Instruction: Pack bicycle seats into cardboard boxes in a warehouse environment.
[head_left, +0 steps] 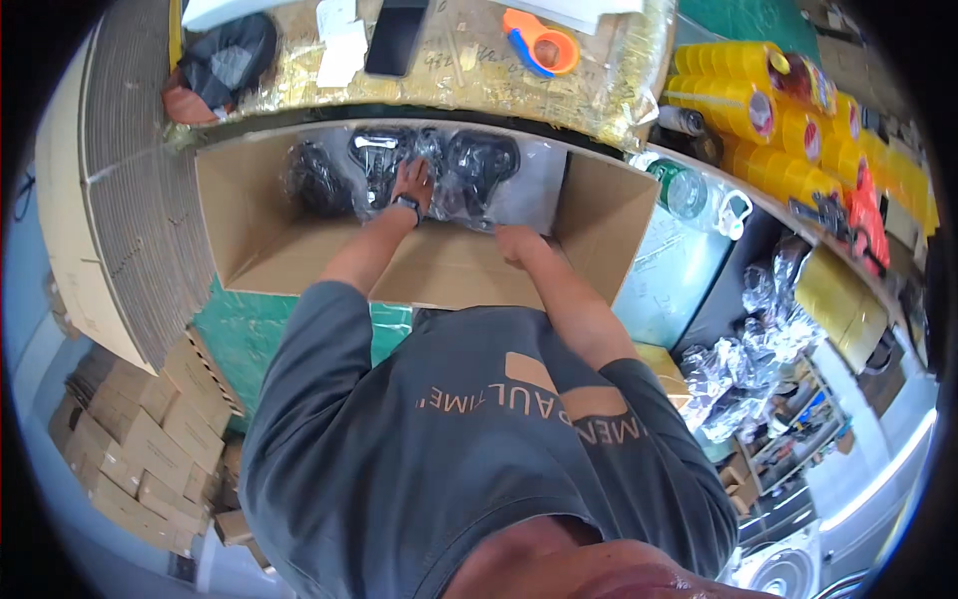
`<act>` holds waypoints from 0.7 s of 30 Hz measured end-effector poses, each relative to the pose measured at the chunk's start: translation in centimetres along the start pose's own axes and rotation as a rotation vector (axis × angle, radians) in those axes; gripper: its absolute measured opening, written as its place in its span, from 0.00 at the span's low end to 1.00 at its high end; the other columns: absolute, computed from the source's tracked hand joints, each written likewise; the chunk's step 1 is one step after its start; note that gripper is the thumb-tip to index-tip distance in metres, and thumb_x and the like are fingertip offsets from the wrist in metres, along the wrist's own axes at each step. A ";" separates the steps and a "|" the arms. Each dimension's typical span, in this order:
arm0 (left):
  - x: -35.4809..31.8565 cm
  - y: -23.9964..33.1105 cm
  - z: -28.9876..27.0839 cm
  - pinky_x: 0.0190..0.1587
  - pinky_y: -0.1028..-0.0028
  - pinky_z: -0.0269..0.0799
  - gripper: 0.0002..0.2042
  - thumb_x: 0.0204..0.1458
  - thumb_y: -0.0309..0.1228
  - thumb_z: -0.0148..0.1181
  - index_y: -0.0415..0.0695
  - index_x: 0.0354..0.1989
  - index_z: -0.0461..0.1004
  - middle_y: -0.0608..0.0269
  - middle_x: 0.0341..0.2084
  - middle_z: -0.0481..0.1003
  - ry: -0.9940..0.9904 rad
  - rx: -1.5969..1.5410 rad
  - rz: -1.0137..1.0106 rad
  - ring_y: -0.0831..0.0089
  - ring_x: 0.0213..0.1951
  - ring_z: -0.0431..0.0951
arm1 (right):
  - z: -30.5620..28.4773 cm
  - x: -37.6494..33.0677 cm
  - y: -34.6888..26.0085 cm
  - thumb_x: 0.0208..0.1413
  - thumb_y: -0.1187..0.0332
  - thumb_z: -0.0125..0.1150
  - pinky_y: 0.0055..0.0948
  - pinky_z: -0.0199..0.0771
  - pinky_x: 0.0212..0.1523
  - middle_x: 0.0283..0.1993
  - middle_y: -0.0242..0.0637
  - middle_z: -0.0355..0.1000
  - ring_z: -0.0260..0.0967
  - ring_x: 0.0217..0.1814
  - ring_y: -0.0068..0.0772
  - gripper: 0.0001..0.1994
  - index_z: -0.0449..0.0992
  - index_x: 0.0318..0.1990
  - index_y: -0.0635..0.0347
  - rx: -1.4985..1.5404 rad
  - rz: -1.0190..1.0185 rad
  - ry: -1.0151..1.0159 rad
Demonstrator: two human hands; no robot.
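A long open cardboard box [606,212] lies in front of me. Inside, along its far side, are several black moulded parts in clear plastic; one dark part [482,160] is at the right and a rounded dark bundle [317,178] at the left. My left hand [414,183], with a watch at the wrist, rests on the wrapped parts near the middle, fingers stretched out. To its right, my right hand [516,245] is closed at the near edge of the clear plastic wrap [461,218] and seems to pinch it. Its fingertips are partly hidden.
Beyond the box, a taped ledge holds a phone [396,38], an orange tape dispenser [544,46] and a dark cap [228,57]. Flattened cartons [150,190] stand at the left. Yellow rolls [733,103] and a green-tinted bottle [682,187] are on the right.
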State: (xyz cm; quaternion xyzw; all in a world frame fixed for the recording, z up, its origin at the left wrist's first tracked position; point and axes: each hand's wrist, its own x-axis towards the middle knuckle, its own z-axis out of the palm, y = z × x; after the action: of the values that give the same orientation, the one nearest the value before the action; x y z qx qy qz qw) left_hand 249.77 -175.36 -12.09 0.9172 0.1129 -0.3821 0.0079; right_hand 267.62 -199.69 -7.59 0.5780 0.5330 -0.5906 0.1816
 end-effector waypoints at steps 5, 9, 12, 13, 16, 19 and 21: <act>-3.9 2.7 -3.2 0.77 0.43 0.52 0.27 0.64 0.43 0.52 0.51 0.72 0.69 0.50 0.78 0.60 -0.170 -0.146 -0.006 0.50 0.79 0.55 | 0.7 -7.2 1.5 0.66 0.65 0.59 0.44 0.68 0.74 0.74 0.56 0.68 0.67 0.76 0.52 0.35 0.57 0.77 0.70 0.535 -0.343 0.505; -7.9 5.9 -4.6 0.65 0.48 0.72 0.29 0.65 0.52 0.53 0.46 0.67 0.75 0.43 0.65 0.75 -0.391 -0.137 0.112 0.46 0.65 0.76 | -4.3 -31.7 5.8 0.71 0.53 0.60 0.46 0.72 0.72 0.71 0.51 0.71 0.71 0.72 0.46 0.36 0.58 0.79 0.61 1.498 -0.610 0.249; -10.5 6.9 -7.9 0.62 0.50 0.75 0.27 0.60 0.50 0.63 0.50 0.64 0.76 0.42 0.58 0.80 -0.221 -0.420 0.047 0.42 0.60 0.79 | 2.7 -42.6 17.5 0.71 0.58 0.61 0.50 0.77 0.68 0.68 0.52 0.73 0.76 0.67 0.48 0.33 0.59 0.78 0.56 1.929 -0.739 0.798; -10.6 9.3 -11.0 0.62 0.51 0.75 0.28 0.60 0.49 0.64 0.48 0.65 0.75 0.41 0.59 0.79 -0.209 -0.403 0.068 0.43 0.60 0.79 | 6.1 -44.8 22.2 0.69 0.62 0.61 0.48 0.77 0.67 0.67 0.50 0.74 0.76 0.66 0.45 0.32 0.61 0.77 0.57 1.906 -0.619 1.208; -12.4 15.7 -20.3 0.65 0.55 0.73 0.32 0.62 0.46 0.64 0.43 0.72 0.69 0.40 0.61 0.77 -0.003 -0.454 0.287 0.45 0.64 0.77 | 21.6 -45.3 41.3 0.62 0.62 0.67 0.39 0.76 0.59 0.61 0.46 0.77 0.77 0.58 0.39 0.29 0.72 0.68 0.66 1.522 0.920 2.170; -16.8 18.2 -24.4 0.65 0.56 0.73 0.29 0.63 0.41 0.64 0.42 0.71 0.70 0.44 0.63 0.77 0.157 -0.524 0.267 0.48 0.63 0.78 | 23.3 -45.5 50.9 0.56 0.56 0.75 0.43 0.81 0.44 0.52 0.48 0.78 0.79 0.48 0.39 0.36 0.70 0.66 0.71 2.148 0.714 2.178; -17.9 24.5 -30.0 0.64 0.58 0.74 0.28 0.63 0.39 0.65 0.42 0.71 0.71 0.45 0.62 0.78 0.165 -0.528 0.372 0.49 0.62 0.79 | 30.3 -48.0 58.9 0.55 0.57 0.76 0.43 0.81 0.44 0.51 0.45 0.78 0.79 0.47 0.39 0.34 0.71 0.64 0.68 2.227 0.847 2.255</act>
State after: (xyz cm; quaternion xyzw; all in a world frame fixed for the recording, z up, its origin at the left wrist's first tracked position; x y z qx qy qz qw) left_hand 263.71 -199.78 19.96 0.9162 0.0387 -0.2562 0.3058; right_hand 314.50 -265.91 2.58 -0.6250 0.4614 -0.1233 0.6175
